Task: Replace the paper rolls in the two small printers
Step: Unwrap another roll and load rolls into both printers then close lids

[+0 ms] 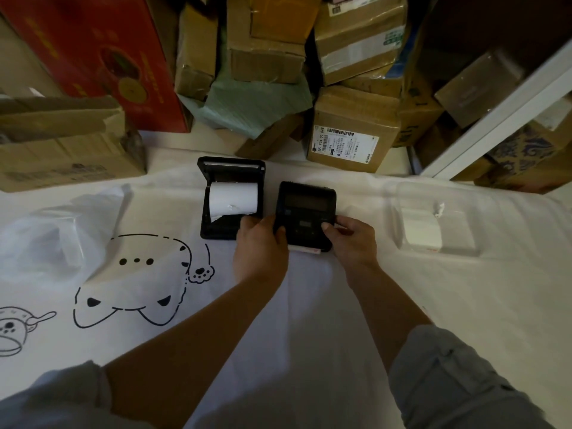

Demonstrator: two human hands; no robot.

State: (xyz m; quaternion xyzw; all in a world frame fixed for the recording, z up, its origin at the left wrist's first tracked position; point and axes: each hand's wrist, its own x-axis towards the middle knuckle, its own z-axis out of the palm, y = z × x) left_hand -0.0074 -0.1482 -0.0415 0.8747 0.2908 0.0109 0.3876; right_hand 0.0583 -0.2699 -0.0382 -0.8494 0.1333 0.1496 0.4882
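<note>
Two small black printers lie side by side on a white cloth. The left printer (231, 198) has its lid open, and a white paper roll (233, 199) sits in its bay with a torn loose end. The right printer (305, 213) is closed, and a strip of paper (305, 250) sticks out at its near edge. My left hand (260, 250) grips the closed printer's left side. My right hand (353, 239) grips its right side, thumb on the top face. To the right, a clear plastic tray (439, 221) holds a white paper roll (422, 232).
The white cloth (309, 305) has black cartoon drawings at the left. A crumpled clear plastic bag (58, 233) lies at the left. Stacked cardboard boxes (349, 128) and a red box (93, 54) line the far side. A white shelf frame (501, 116) slants at the right.
</note>
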